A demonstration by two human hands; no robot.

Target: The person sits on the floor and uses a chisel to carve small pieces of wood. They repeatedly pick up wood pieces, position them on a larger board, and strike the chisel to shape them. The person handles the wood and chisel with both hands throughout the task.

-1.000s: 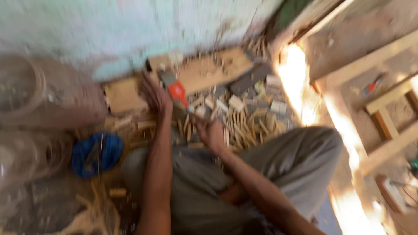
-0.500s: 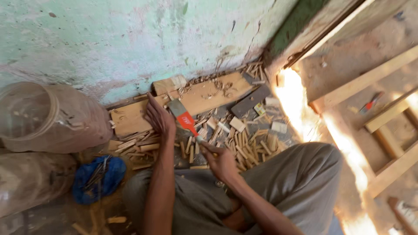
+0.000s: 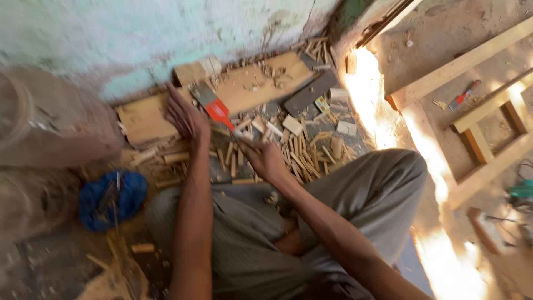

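Note:
My left hand (image 3: pixel 184 116) rests flat, fingers spread, on a wooden board (image 3: pixel 143 118) lying along the wall. My right hand (image 3: pixel 265 160) grips the thin end of a tool whose red part and grey metal blade (image 3: pixel 212 105) point up toward the wall. The blade lies right beside my left hand. Both hands are over a heap of small wooden sticks and blocks (image 3: pixel 300 147) on the floor in front of my crossed legs.
A second, longer board (image 3: pixel 261 83) lies by the wall. Blue rope (image 3: pixel 108 199) sits at the left near large sacks (image 3: pixel 39 128). Wooden beams and a frame (image 3: pixel 477 128) lie at the right, with a red-handled tool (image 3: pixel 465 95) on the dirt.
The view has shifted down and closer. My left hand stays on the board; my right hand keeps the tool, which has slid a little toward the wall.

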